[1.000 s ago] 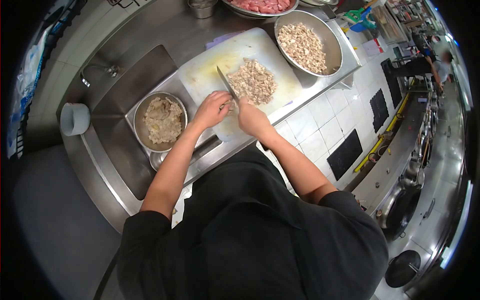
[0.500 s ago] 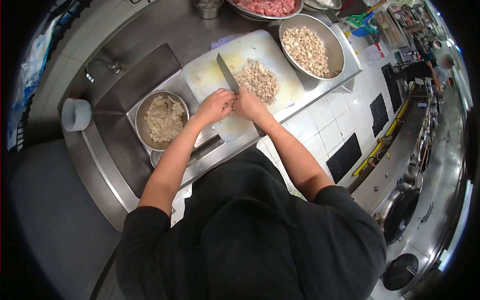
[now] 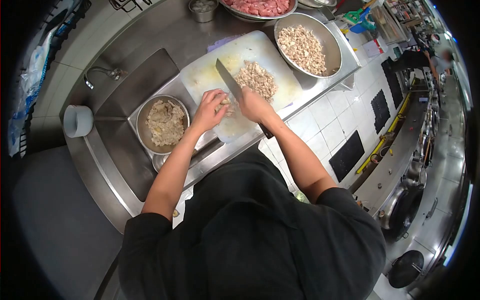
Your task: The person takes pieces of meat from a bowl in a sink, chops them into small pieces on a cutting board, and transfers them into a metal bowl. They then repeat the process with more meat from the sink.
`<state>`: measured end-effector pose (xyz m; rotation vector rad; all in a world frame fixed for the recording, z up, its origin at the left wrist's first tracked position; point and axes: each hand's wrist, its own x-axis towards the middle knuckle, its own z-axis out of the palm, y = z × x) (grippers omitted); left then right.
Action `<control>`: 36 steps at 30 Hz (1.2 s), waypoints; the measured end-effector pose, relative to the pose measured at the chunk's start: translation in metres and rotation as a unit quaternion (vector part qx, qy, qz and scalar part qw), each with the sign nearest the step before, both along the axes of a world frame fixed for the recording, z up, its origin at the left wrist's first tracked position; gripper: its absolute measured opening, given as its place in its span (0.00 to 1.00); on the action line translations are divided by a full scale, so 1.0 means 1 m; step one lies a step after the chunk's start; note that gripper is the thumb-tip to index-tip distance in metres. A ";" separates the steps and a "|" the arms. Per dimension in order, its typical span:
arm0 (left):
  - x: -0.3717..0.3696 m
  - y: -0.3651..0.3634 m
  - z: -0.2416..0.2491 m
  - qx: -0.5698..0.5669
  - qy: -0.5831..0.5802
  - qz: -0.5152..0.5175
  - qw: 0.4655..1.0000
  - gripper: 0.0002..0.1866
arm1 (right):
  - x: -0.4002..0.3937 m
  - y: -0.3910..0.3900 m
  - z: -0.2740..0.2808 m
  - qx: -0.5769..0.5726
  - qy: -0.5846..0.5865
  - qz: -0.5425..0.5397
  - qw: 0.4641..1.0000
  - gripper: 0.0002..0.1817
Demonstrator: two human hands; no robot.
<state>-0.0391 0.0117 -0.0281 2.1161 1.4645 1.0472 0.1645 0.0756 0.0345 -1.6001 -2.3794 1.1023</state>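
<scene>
My right hand (image 3: 252, 104) grips a kitchen knife (image 3: 227, 77), its broad blade pointing up and away over the cutting board (image 3: 195, 75). The end of its dark handle shows below my wrist. Beside the blade, my left hand (image 3: 208, 110) has its fingers curled around pale food pieces (image 3: 227, 106) on the board; the fingers partly hide them. To the right of the knife lies a pile of chopped pale food (image 3: 257, 81). Left of the board, a metal bowl (image 3: 141, 134) holds a wet, pale mash (image 3: 166, 122).
A large metal bowl (image 3: 334, 46) of chopped pale pieces stands at the board's far right corner. Behind are a bowl of raw pink meat (image 3: 260, 7) and a small metal container (image 3: 202, 15). The sink (image 3: 120, 155) and tap (image 3: 102, 72) lie left. Another person (image 3: 420, 61) stands far right.
My left hand has shifted slightly left and opened a gap from the knife, uncovering pale pieces. The knife's blade has tilted, showing more of its flat side.
</scene>
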 end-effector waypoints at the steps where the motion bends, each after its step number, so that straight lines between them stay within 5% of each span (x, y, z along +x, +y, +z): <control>1: 0.001 -0.004 0.000 -0.013 -0.026 0.027 0.999 0.16 | 0.000 -0.005 0.006 -0.001 -0.001 0.001 1.000 0.15; 3: 0.000 -0.006 0.001 -0.026 -0.053 0.056 0.997 0.17 | 0.000 -0.017 0.017 -0.033 -0.081 0.067 0.994 0.17; 9: -0.009 -0.004 -0.006 -0.042 -0.003 -0.025 0.999 0.15 | -0.011 -0.055 0.025 -0.068 -0.113 0.011 0.991 0.16; 12: -0.007 -0.003 -0.013 -0.027 -0.001 -0.018 0.999 0.15 | -0.018 -0.035 -0.017 -0.026 -0.051 0.008 0.998 0.15; 18: -0.008 0.001 -0.005 -0.042 -0.009 -0.031 0.999 0.12 | -0.015 -0.051 0.009 -0.039 -0.054 0.002 0.998 0.14; 22: -0.008 0.002 -0.012 -0.039 -0.013 -0.032 0.999 0.13 | -0.028 -0.027 -0.038 0.023 0.014 0.001 1.000 0.15; 36: -0.007 -0.005 -0.021 -0.020 -0.041 -0.024 0.999 0.10 | -0.010 -0.059 -0.003 -0.007 -0.011 0.009 1.000 0.15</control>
